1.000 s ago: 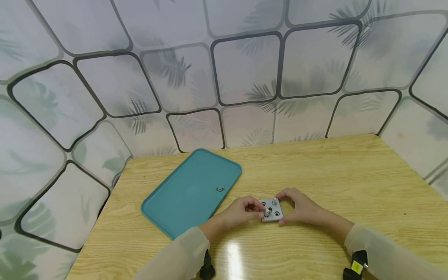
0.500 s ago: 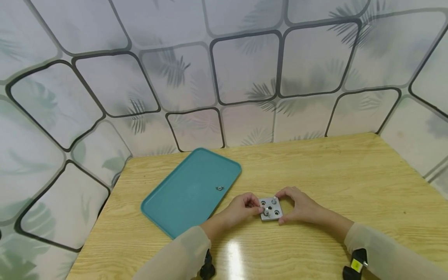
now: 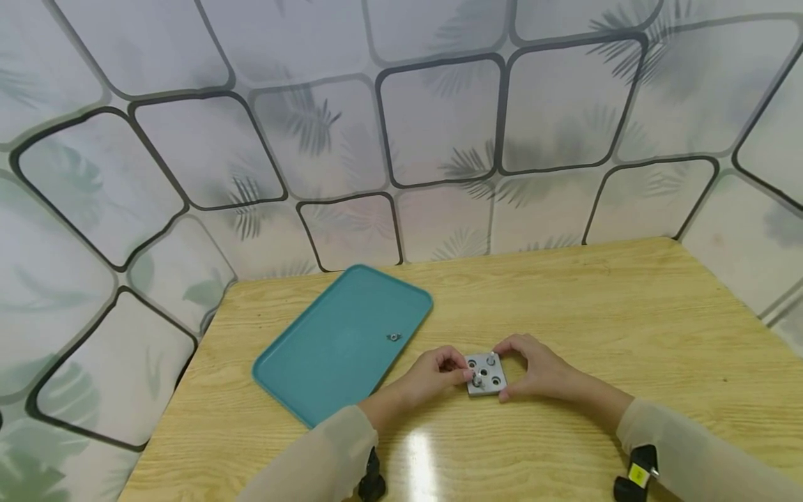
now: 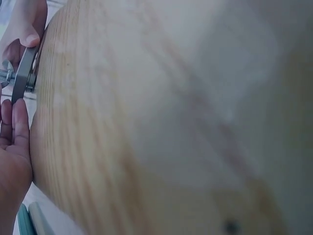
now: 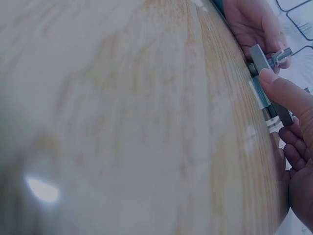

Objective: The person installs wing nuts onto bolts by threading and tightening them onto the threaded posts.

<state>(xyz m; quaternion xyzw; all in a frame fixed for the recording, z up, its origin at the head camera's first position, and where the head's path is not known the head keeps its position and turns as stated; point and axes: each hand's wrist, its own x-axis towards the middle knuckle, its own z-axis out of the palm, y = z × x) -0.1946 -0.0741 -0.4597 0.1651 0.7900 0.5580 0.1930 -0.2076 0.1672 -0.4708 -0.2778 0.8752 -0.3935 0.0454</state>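
At a wood-grain table (image 3: 596,314), my right hand (image 3: 541,374) holds a square metal plate (image 3: 487,386) between thumb and finger at its 3 o'clock side. My left hand (image 3: 426,378), the nearer to a wing nut (image 3: 477,382), curls at it; whether it pinches, I cannot tell. The nut lies at 4 o'clock from those fingers, on a bolt (image 5: 287,51) square to the plate. A teal tray (image 3: 332,348) sits at 9 o'clock, leaf-print walls (image 3: 439,125) at 12.

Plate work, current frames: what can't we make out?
Head: underside of the metal plate, hidden by its top face.
Head: exact contact of the left hand, masked by its own fingers.
Left wrist: end of the bolt, cut by the left edge.
Right wrist: part of the right hand, cut by the right edge.
Head: thread of the wing nut on the tray, too small.
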